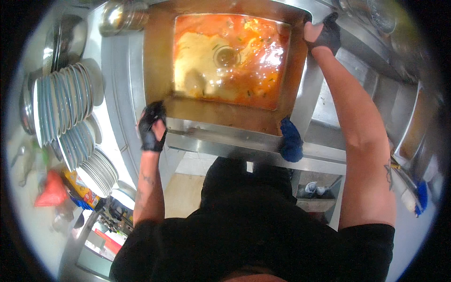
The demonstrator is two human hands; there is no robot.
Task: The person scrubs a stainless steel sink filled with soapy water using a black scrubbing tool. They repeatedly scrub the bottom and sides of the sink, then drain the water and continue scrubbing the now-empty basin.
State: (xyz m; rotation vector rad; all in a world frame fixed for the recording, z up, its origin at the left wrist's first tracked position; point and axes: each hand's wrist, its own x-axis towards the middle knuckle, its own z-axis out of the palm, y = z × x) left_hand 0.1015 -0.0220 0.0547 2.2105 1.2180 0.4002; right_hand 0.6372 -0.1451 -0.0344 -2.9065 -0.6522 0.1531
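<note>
In front of me is a stainless steel sink basin [225,113] with murky orange, oily liquid [253,79] over its floor. Green scraps float in the liquid, and a round drain [227,57] shows through it. My left hand [153,126], in a black glove with some bare skin showing, is at the basin's near left corner. At the far right corner, my right hand [322,34], also partly covered by a black glove, is against the rim. Whether either hand grips the metal is not clear. A dark blue cloth [291,141] hangs over the front rim.
Plates stand on edge in rows [67,105] on the left, with white plates [98,172] nearer me. A metal pot [123,17] is at the back left. Beyond them lies a red plastic bag [53,190]. A second sink compartment [329,102] adjoins on the right, with a blue-bristled brush [421,199] farther out.
</note>
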